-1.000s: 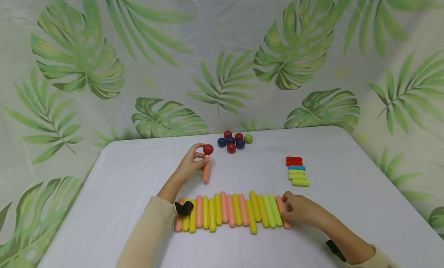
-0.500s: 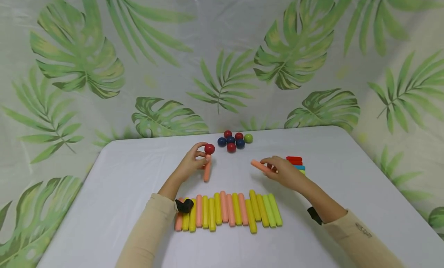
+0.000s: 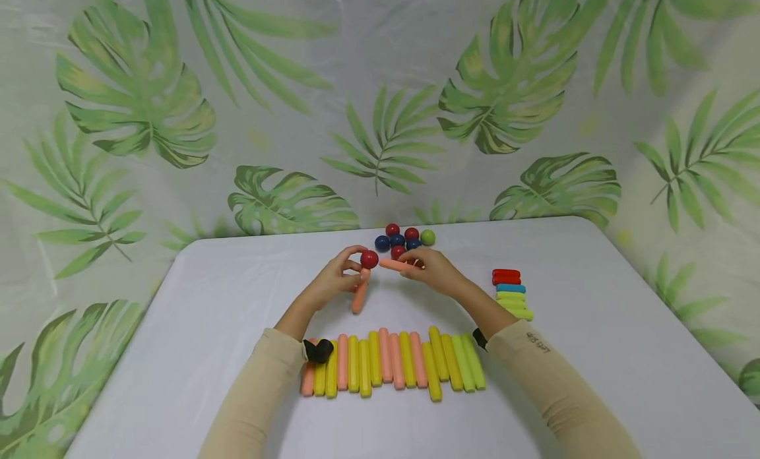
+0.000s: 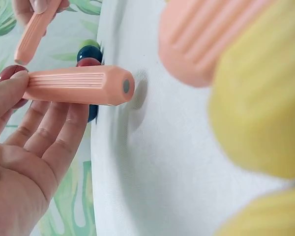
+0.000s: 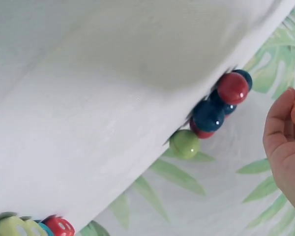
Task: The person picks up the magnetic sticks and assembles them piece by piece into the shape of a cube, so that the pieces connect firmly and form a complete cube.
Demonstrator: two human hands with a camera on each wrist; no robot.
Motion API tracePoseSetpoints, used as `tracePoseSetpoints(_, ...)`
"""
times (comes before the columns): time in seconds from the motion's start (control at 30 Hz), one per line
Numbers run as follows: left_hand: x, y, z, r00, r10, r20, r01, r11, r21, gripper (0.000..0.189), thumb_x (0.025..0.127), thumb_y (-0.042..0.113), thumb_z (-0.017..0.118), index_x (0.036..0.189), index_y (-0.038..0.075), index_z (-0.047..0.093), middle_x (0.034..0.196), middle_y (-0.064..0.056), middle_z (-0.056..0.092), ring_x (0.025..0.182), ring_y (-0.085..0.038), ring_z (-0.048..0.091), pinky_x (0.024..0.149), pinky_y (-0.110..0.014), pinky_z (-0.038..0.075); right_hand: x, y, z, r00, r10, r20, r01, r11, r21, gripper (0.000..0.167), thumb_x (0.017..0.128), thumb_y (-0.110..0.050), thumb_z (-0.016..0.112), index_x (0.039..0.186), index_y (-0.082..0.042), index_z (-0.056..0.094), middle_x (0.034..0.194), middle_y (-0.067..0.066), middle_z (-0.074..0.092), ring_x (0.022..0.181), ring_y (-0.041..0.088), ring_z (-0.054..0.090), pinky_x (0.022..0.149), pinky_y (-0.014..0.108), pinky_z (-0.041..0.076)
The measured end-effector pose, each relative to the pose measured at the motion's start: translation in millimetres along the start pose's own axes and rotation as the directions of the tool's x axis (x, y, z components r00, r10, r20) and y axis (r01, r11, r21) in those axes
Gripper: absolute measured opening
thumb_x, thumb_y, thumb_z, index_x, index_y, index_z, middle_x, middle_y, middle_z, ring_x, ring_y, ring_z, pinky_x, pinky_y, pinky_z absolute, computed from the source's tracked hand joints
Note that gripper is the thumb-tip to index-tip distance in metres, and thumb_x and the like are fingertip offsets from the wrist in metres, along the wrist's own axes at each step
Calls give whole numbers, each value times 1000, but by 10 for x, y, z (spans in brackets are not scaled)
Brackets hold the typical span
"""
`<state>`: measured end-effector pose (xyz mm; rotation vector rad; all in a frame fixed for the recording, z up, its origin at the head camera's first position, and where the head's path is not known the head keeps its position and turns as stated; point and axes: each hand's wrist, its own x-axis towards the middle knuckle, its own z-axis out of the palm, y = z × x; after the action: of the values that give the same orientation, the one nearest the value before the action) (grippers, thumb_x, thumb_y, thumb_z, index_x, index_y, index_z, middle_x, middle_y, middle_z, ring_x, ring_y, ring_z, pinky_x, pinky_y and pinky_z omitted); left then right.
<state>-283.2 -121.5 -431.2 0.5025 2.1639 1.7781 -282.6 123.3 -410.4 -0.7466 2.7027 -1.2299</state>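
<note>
White table (image 3: 605, 353). Row of long sticks (image 3: 397, 360) along near side, one fewer at right end than second ago. Left hand (image 3: 332, 281) grasping, barely shifted; right hand (image 3: 436, 272) grasping, now farther left. Column of short sticks (image 3: 509, 289) at right, mostly back in view. Cluster of balls (image 3: 397, 239) at far edge, now partly hidden by right hand. Left pink stick (image 3: 360, 295) slanting in left hand, upper end touching red ball (image 3: 369, 259), also gripped. Right pink stick (image 3: 392, 264) in right hand, tip just beside red ball.

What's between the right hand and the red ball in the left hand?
In the head view, the salmon stick that the right hand pinches lies between, its free end toward the red ball; whether they touch, I can't tell.
</note>
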Motion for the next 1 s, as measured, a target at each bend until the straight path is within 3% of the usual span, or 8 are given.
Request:
tracePoseSetpoints(0.13, 8, 25, 10, 999, -34, 12, 34, 999, 11, 51, 86, 7, 60, 130, 17, 35, 105, -18, 52, 84, -25, 57, 73, -38, 50, 15, -26, 20, 1000, -24, 4, 24, 1000, 5, 22, 86, -17, 61, 104, -4, 63, 86, 2, 60, 74, 18, 53, 63, 29, 46)
tracePoseSetpoints(0.3, 45, 64, 21, 999, -44, -18, 45, 998, 43, 47, 86, 16, 62, 122, 12, 33, 108, -17, 52, 86, -30, 59, 72, -36, 50, 50, -24, 47, 999, -35, -4, 36, 999, 20, 20, 86, -17, 62, 102, -6, 64, 84, 1, 60, 72, 17, 52, 62, 28, 46)
tracePoseSetpoints(0.4, 74, 96, 39, 998, -50, -42, 52, 997, 54, 47, 85, 20, 63, 118, 9, 30, 111, -18, 49, 86, -34, 60, 71, -35, 51, 77, -25, 63, 999, -49, -6, 49, 998, 42, 23, 85, -17, 63, 104, -5, 64, 88, 3, 61, 75, 18, 53, 65, 28, 47)
tracePoseSetpoints(0.53, 115, 118, 61, 998, -61, -27, 62, 997, 49, 52, 84, 19, 64, 118, 6, 27, 111, -20, 45, 84, -35, 60, 70, -35, 51, 102, -55, 78, 999, -50, -4, 50, 996, 68, 25, 84, -17, 64, 106, -4, 63, 93, 4, 61, 80, 19, 54, 69, 28, 48)
tracePoseSetpoints(0.67, 148, 124, 74, 999, -54, 3, 54, 996, 70, 48, 86, 16, 62, 123, 4, 36, 104, -21, 50, 77, -31, 58, 69, -33, 51, 113, -94, 89, 999, -45, -2, 45, 997, 67, 21, 84, -16, 64, 104, -6, 64, 90, 2, 61, 77, 17, 54, 66, 27, 47)
tracePoseSetpoints(0.77, 155, 122, 62, 999, -45, 3, 45, 995, 84, 34, 87, 15, 60, 117, 4, 47, 100, -24, 52, 70, -26, 56, 68, -32, 50, 128, -104, 97, 999, -46, 2, 45, 997, 63, 19, 85, -16, 63, 102, -7, 65, 87, 1, 61, 74, 18, 53, 63, 28, 46)
tracePoseSetpoints(0.87, 158, 100, 39, 999, -36, -8, 37, 996, 78, 24, 87, 14, 60, 108, 5, 51, 99, -30, 52, 66, -21, 55, 68, -33, 50, 146, -87, 76, 999, -34, 18, 32, 997, 74, 26, 85, -20, 64, 107, -8, 62, 92, 2, 61, 79, 18, 53, 68, 29, 46)
tracePoseSetpoints(1.0, 150, 57, 15, 999, -20, -39, 23, 998, 60, 23, 88, 15, 59, 107, 5, 51, 98, -32, 51, 66, -20, 55, 67, -32, 50, 159, 9, -27, 1000, -3, 16, 0, 988, 151, 39, 85, -24, 63, 118, -5, 55, 107, 13, 57, 91, 24, 53, 79, 36, 43)
